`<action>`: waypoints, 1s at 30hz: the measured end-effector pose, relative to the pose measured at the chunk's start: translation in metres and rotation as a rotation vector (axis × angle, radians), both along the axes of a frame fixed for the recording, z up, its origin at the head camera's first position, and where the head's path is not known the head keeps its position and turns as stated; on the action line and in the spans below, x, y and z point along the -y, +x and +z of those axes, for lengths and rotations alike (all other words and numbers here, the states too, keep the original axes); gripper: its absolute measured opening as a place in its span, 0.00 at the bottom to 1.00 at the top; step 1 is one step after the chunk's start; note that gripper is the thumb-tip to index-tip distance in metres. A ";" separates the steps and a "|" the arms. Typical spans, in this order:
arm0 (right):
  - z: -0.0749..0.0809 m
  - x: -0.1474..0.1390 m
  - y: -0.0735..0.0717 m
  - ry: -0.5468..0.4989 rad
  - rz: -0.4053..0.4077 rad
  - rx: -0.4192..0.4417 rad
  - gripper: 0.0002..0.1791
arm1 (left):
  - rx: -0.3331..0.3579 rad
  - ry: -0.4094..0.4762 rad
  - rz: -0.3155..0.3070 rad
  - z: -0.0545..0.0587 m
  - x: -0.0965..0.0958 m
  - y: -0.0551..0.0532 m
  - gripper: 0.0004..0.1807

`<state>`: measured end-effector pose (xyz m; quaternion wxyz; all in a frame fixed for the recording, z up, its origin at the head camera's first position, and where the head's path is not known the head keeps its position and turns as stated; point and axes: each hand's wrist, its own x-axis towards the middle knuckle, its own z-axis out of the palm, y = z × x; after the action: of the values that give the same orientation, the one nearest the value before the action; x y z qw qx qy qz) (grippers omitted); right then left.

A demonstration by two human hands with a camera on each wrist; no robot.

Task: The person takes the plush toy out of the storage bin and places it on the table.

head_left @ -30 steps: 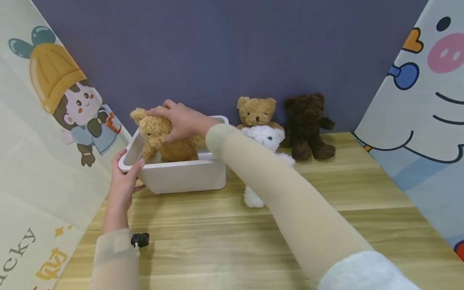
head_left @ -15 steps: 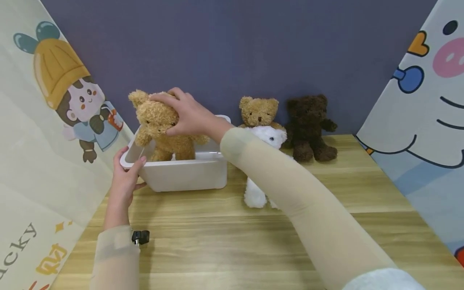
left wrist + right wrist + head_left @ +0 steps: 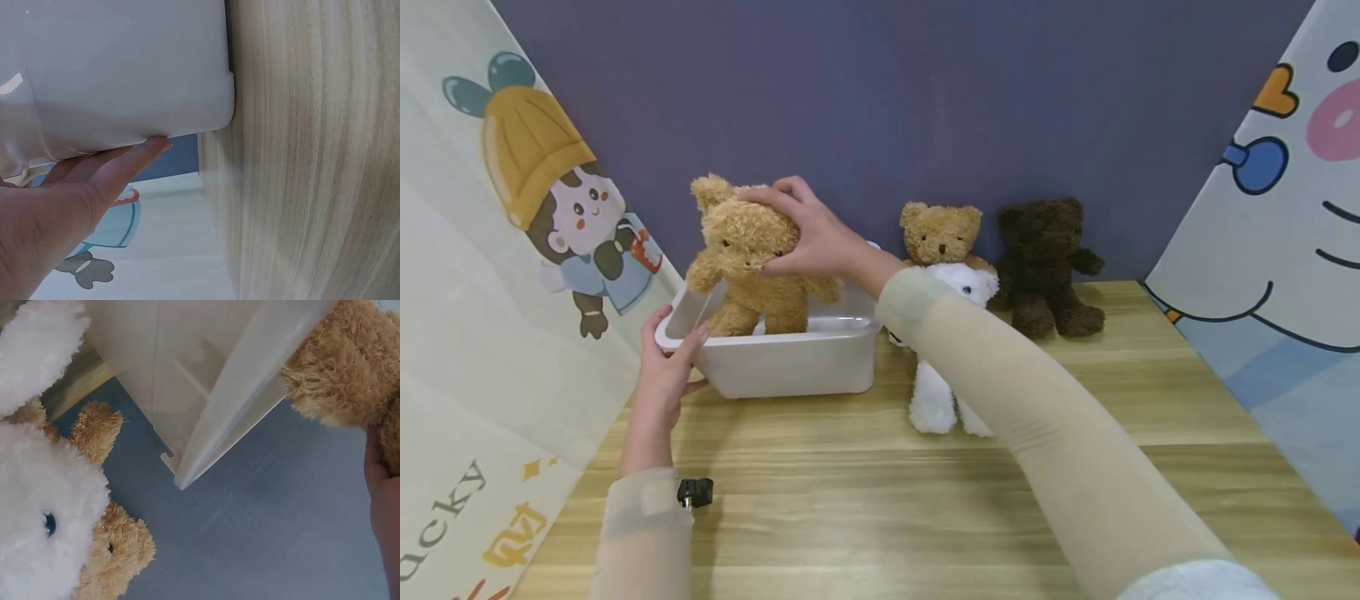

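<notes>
A golden-brown teddy bear (image 3: pixel 748 242) stands upright in a white plastic bin (image 3: pixel 790 367); its feet are partly hidden by the front wall. My right hand (image 3: pixel 820 237) grips the bear's head from the side, thumb at its face and fingers over the top. At the bin's left end my left hand (image 3: pixel 662 375) holds the rim, thumb on top. In the left wrist view, fingers (image 3: pixel 125 169) lie along the outside of the bin wall (image 3: pixel 125 69). The right wrist view shows the bear's fur (image 3: pixel 350 369) beside the bin edge, with part of my hand (image 3: pixel 384 512).
Right of the bin, a white plush toy (image 3: pixel 934 396) is partly hidden by my right sleeve. Behind it sits another light brown bear (image 3: pixel 942 233). A dark brown bear (image 3: pixel 1045 267) leans against the blue-grey back wall (image 3: pixel 925 100). All rest on a wooden table (image 3: pixel 850 500).
My right hand has raised the golden-brown bear from a low, leaning position to upright, higher above the bin's rim. The left hand keeps its hold on the rim. The head view shifts slightly.
</notes>
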<state>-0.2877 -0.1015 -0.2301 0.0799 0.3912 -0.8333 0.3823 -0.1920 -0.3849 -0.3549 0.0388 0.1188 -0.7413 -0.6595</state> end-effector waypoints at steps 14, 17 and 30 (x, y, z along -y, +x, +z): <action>0.010 -0.013 0.001 -0.029 0.032 0.044 0.46 | -0.005 0.001 -0.005 -0.001 0.000 -0.001 0.47; 0.011 -0.016 0.000 -0.018 0.034 0.068 0.40 | -0.009 0.000 -0.006 0.001 -0.001 -0.001 0.47; 0.015 -0.029 0.005 -0.071 0.005 0.086 0.30 | -0.006 -0.011 -0.015 -0.001 0.002 -0.001 0.47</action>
<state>-0.2827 -0.0728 -0.2147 0.0570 0.3737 -0.8208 0.4282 -0.1934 -0.3868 -0.3563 0.0369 0.1110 -0.7455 -0.6561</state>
